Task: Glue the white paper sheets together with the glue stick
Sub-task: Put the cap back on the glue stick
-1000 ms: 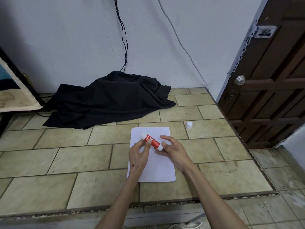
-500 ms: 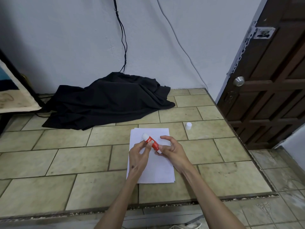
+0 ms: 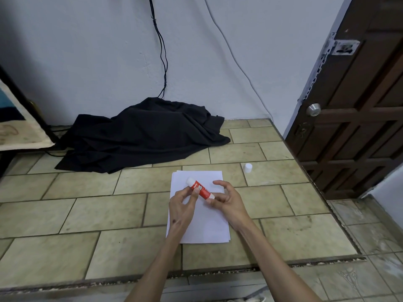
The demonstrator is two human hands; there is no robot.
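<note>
Two hands share one red glue stick above the stack of white paper sheets on a tiled desk. The left hand pinches the red barrel between thumb and forefinger, while the right hand pinches the lower white end with thumb and forefinger, its other fingers spread loose. That two-handed hold, barrel steadied and base pinched, suggests the person is twisting the base to wind the glue out before spreading it. The stick lies tilted, its upper white tip pointing away and to the left. Its white cap stands upright on the desk beyond the sheets to the right, well apart, likely set aside to keep the work area free. The sheets lie squared in a near-even pile close to the desk's front edge, within easy reach; no glue is visible on them. A black cloth lies heaped against the wall behind. Compared with a second ago, the stick is steeper and the right hand's spare fingers have opened out; sheets and cap are unmoved.
</note>
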